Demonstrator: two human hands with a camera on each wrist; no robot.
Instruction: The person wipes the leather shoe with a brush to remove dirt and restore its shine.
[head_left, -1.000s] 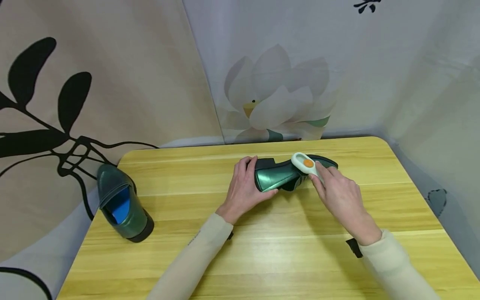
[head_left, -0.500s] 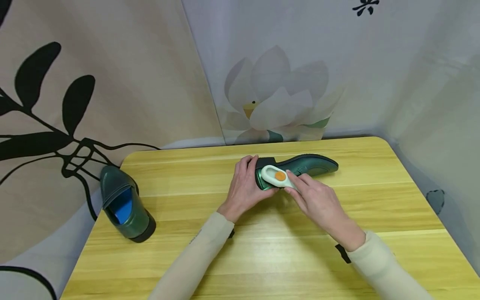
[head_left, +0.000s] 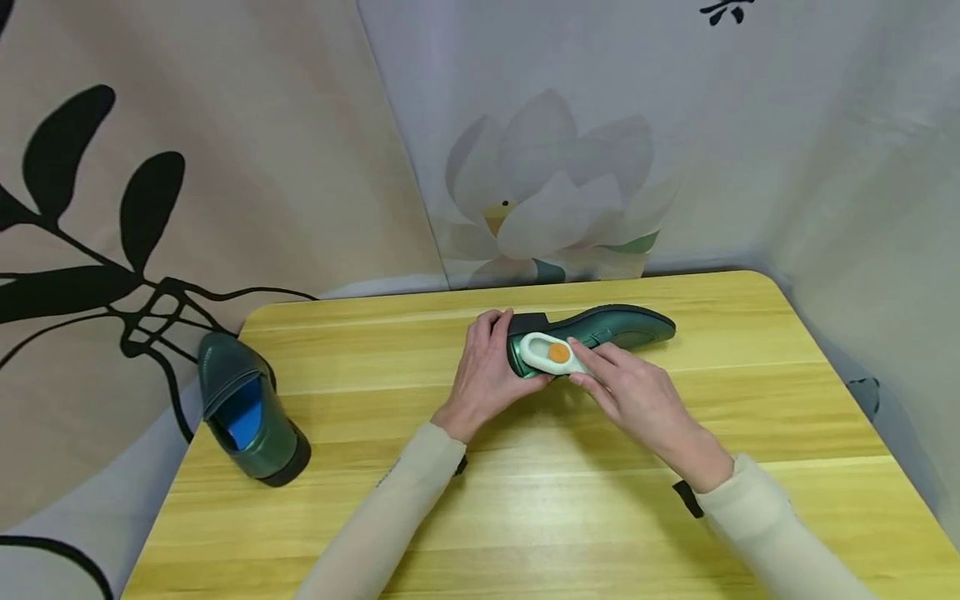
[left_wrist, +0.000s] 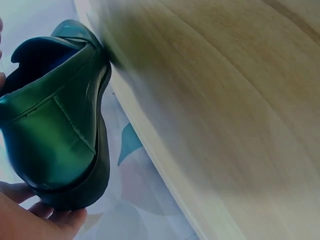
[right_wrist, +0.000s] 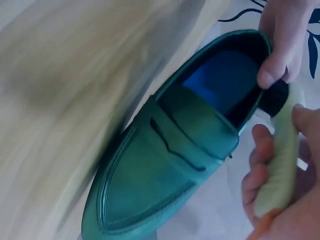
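Note:
A dark green loafer [head_left: 630,327] lies on its side near the table's far edge, with its sole facing away and its toe to the right. My left hand [head_left: 483,379] grips it by the heel, thumb near the opening; the left wrist view shows fingertips under the heel of the loafer [left_wrist: 55,135]. My right hand [head_left: 637,396] holds a white brush-shaped tool [head_left: 534,353] with an orange oval against the side of the heel. In the right wrist view, fingers wrap the ridged handle of the tool [right_wrist: 281,170]. The face of the tool toward the shoe is hidden.
A second green loafer [head_left: 251,408] with a blue insole stands at the table's left edge, its toe reaching past the edge. The wooden table [head_left: 525,517] has rounded far corners. Printed fabric [head_left: 285,150] hangs behind it and at the sides.
My right hand has brought the white tool left along the shoe, from near the toe to the heel, and stays there since half a second ago. My left hand keeps its grip.

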